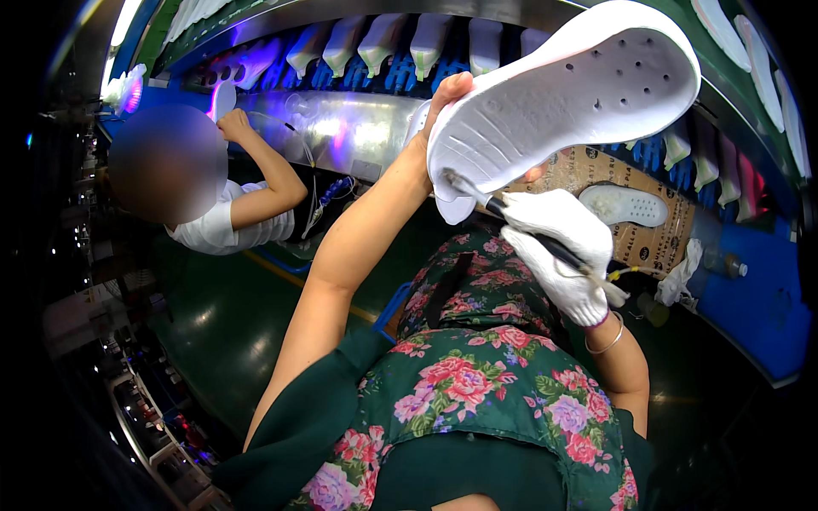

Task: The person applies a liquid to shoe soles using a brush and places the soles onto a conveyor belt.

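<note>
A large white shoe sole (567,98) is tilted up before me, its hollow inner side facing me and small holes dotting its toe end. My bare left hand (439,106) grips it by the edge near the heel, its fingers partly hidden behind the sole. In a white knit glove, my right hand (562,243) is closed round a dark-handled brush (492,204). The brush tip meets the sole's inner rim at the heel. Beyond the glove, a second white sole (629,207) lies on a printed brown cardboard sheet (656,243).
Along the back, white shoe parts (382,43) stand in a row on blue holders. Further left, a co-worker (247,204) in a white top holds up a similar sole (223,100). At the right are a crumpled white cloth (682,272) and a clear bottle (726,264).
</note>
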A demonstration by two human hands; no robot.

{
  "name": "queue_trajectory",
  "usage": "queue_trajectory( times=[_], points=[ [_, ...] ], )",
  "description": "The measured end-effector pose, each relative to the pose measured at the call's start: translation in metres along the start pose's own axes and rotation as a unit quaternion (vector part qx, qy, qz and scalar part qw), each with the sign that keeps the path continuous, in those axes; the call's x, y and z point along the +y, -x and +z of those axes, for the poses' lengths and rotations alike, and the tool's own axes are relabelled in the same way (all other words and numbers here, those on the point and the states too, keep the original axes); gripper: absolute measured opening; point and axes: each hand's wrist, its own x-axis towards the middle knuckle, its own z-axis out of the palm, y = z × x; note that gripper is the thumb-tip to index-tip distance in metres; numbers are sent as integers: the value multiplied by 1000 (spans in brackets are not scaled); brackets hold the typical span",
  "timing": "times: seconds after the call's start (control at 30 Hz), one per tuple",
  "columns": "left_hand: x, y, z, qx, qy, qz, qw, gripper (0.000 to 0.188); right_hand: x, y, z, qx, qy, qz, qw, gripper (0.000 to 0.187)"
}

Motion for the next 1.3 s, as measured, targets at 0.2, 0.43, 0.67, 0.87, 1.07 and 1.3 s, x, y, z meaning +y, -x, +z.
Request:
queue_trajectory(
  times=[0.2, 0.43, 0.67, 0.87, 1.07, 1.3],
  points=[
    [-1, 3, -4, 22, 27, 11, 999, 88, 4, 3, 0, -31, -63, -1, 998, 22],
    [-16, 16, -7, 106, 8, 81, 991, 85, 6, -1, -23, -5, -143, 181, 973, 21],
    [-69, 30, -3, 128, 50, 57, 989, 85, 35, -36, -59, 115, 296, -137, 938, 19],
    [-54, 25, 16, 145, 0, 83, 986, 98, -1, 4, -68, 13, -50, 33, 998, 19],
    [-7, -56, 19, -172, 31, 28, 984, 109, 24, 72, -98, 321, -303, 182, 879, 20],
    [9, -230, 22, 121, 238, 107, 958, 75, 57, 98, -84, 357, -281, 276, 847, 21]
  ],
)
